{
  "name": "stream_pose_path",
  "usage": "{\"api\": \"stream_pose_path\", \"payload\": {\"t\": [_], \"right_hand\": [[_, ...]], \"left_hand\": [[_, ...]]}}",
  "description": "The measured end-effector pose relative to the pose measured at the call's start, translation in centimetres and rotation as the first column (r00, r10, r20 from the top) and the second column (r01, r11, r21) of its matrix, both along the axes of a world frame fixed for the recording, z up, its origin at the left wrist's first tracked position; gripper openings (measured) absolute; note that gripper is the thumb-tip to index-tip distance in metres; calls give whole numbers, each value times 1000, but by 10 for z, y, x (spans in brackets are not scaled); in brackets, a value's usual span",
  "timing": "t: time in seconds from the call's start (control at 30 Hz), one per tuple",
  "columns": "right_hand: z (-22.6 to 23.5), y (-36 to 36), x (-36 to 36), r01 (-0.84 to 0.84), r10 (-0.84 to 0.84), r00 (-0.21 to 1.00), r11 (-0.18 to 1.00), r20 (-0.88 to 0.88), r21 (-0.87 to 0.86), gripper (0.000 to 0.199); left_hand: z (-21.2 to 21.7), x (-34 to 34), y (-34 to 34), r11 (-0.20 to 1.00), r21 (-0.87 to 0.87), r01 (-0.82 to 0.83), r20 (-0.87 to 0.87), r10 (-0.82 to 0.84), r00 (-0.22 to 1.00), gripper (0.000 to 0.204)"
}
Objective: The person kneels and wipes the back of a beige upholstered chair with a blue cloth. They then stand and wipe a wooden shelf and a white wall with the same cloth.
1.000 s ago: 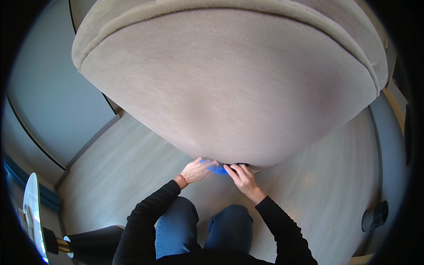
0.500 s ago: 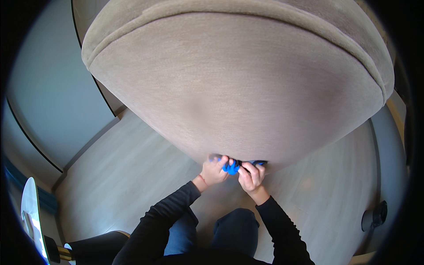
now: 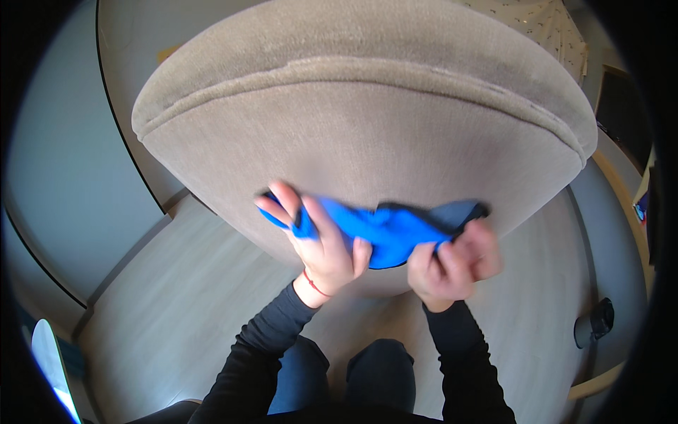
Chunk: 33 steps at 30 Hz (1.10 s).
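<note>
A bright blue cloth piece (image 3: 388, 237) with black edging and a grey-black end is stretched between my two hands, in front of a beige upholstered seat back. My left hand (image 3: 327, 247) has the cloth's left end threaded among its fingers, with the thumb pressing on it from below. At the other end, my right hand (image 3: 455, 265) pinches the lower edge near the dark part; its fingers are smeared by motion. What kind of cloth item this is, I cannot tell.
The beige upholstered seat back (image 3: 339, 134) with a piped seam fills the upper middle. Light wood-look floor (image 3: 183, 297) surrounds it. Pale panels (image 3: 85, 141) stand at left. A dark cylindrical object (image 3: 593, 324) is by the right wall, and patterned fabric (image 3: 540, 28) hangs at the far right.
My hands have come up and farther apart. The blue cloth, bunched between them before, is now spread out wide. The seat back sits lower in view.
</note>
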State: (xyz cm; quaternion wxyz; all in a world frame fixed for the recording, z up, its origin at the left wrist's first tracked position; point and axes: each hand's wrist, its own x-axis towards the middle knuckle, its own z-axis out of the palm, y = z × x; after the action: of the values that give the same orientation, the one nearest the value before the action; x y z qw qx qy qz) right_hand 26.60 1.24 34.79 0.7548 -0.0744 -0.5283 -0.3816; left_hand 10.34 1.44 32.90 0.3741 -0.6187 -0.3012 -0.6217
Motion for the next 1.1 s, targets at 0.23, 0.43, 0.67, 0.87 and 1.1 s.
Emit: {"api": "stream_pose_path", "payload": {"t": [0.23,0.43,0.67,0.87,1.1], "right_hand": [[30,-21,-9,336,-328,942,930,77,-150,23],[-92,-2,-14,269,-220,957,914,188,-303,8],[-132,-4,-17,229,-103,948,877,301,-421,38],[-57,-23,-15,262,-207,961,897,184,-356,35],[-157,6,-21,244,-143,957,869,253,-431,20]], "left_hand": [[57,21,-19,996,89,0,-74,7,997,46],[-65,1,-3,991,-124,-57,-260,23,965,36],[-128,-34,1,944,-328,-42,-234,-38,971,53],[-66,-16,5,973,-180,144,43,-138,989,65],[-171,-15,23,974,-226,-32,-289,-35,957,47]]}}
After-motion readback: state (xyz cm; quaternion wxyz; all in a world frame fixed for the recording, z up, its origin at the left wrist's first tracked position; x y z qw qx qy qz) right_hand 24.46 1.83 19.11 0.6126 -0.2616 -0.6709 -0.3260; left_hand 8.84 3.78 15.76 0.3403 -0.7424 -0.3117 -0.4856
